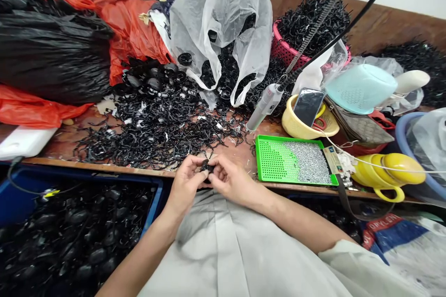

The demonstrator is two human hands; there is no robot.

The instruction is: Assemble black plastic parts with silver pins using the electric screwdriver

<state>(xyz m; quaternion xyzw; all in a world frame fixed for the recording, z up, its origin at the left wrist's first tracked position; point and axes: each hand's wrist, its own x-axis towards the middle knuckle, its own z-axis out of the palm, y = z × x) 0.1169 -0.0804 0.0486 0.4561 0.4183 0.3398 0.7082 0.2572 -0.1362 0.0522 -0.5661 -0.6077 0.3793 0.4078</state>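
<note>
Pinching a small black part (pixel 206 167) between them, the left hand (pixel 186 184) and right hand (pixel 232 181) meet just left of the green tray (pixel 270 161), fingertips clamped together on it; its shape seems too small to tell.

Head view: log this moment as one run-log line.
left hand: grip on small black part | right hand: grip on same part | position: table edge | nearby: green tray, black parts pile

text: partial "ORYLEN" | on: red band of woven sack (pixel 386 227) | other text: none legible
</note>
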